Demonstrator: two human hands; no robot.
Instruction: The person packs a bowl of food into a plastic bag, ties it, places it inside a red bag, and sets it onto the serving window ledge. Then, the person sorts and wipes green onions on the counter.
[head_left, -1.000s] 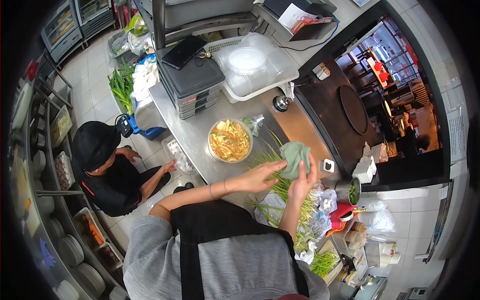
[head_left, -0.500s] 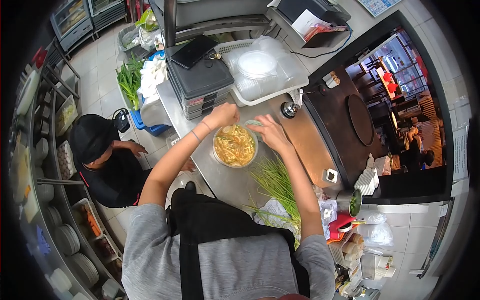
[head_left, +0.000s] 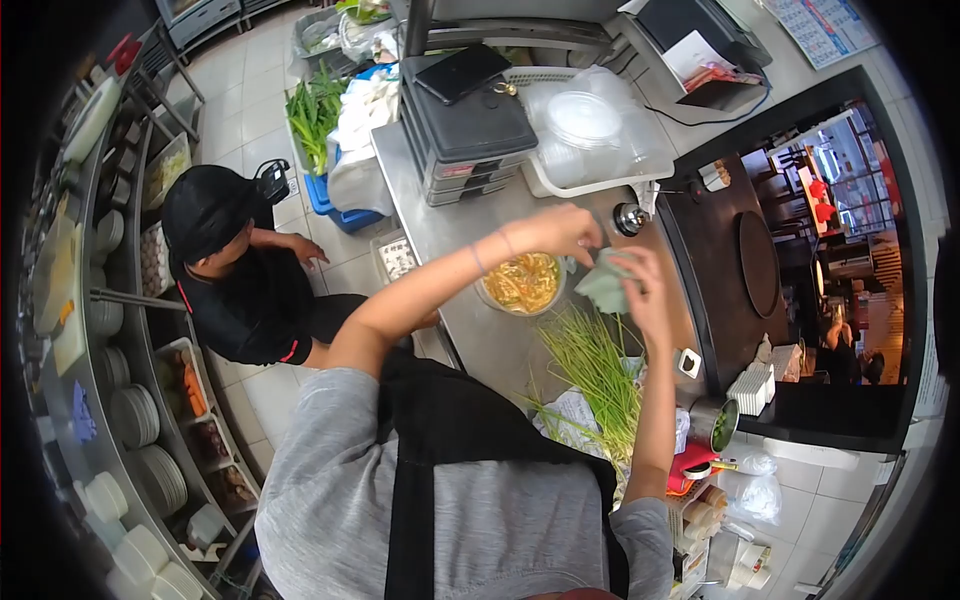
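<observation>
A round bowl of yellow noodle-like food in orange-brown broth (head_left: 523,283) stands on the steel counter, its far edge partly covered by my left forearm. My left hand (head_left: 568,230) is over the counter just beyond the bowl's right side, fingers pinched together; what they hold, if anything, is hidden. Close beside it, my right hand (head_left: 640,285) grips a pale green cloth or paper wipe (head_left: 603,287), which hangs to the right of the bowl. Long green chives or scallions (head_left: 590,370) lie on the counter below my right hand.
At the counter's far side are a black-lidded drawer box (head_left: 470,120) with a phone on top, a white basket of plastic containers (head_left: 600,130) and a call bell (head_left: 629,219). A co-worker in black (head_left: 240,280) is at the left. A metal pot (head_left: 713,424) sits lower right.
My left hand has moved right, across the bowl's far side. My right hand has also shifted right, lifting the pale green wipe off the bowl's edge. The view has swung left.
</observation>
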